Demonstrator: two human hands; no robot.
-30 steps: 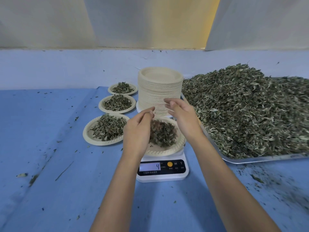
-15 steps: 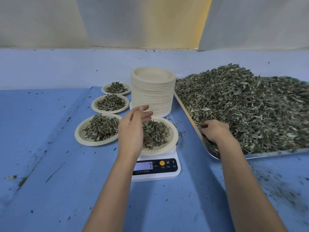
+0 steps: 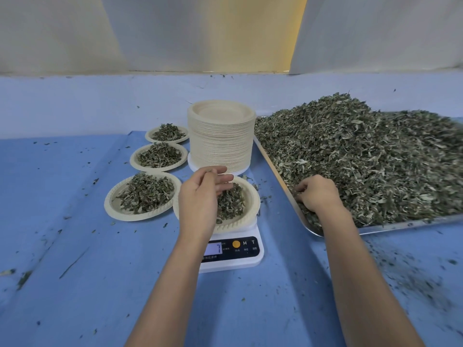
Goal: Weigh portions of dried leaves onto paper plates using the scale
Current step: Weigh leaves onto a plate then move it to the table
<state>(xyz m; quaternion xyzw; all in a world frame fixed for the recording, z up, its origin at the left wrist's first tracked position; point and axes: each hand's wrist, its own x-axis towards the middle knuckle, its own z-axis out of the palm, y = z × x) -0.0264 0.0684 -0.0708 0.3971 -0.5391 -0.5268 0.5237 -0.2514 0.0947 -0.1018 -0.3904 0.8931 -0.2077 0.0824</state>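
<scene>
Tray side: right fingers [image 3: 302, 191] curled, dug into heaped grey-green dried leaves [image 3: 363, 159] at the near-left corner of the shiny metal tray [image 3: 276, 171]. The right hand [image 3: 318, 194] was over the plate a second ago.

Scale side: left fingers [image 3: 221, 178] loosely straight, nothing clearly held. The left hand [image 3: 200, 199] still hovers above the round beige paper plate [image 3: 253, 196] of leaves on the white digital scale [image 3: 233, 259]. Display reads 7, up from 4.

I see a blue-covered table [image 3: 75, 246]. A white scale [image 3: 233, 260] sits near the centre, and left of it three filled paper plates [image 3: 108, 205] run in a row toward the far side. Just beyond the scale stands a stack of plates [image 3: 221, 146]. A metal tray [image 3: 400, 225] heaped with dried leaves [image 3: 363, 159] fills the right. Leaf crumbs [image 3: 413, 279] litter the cover.
</scene>
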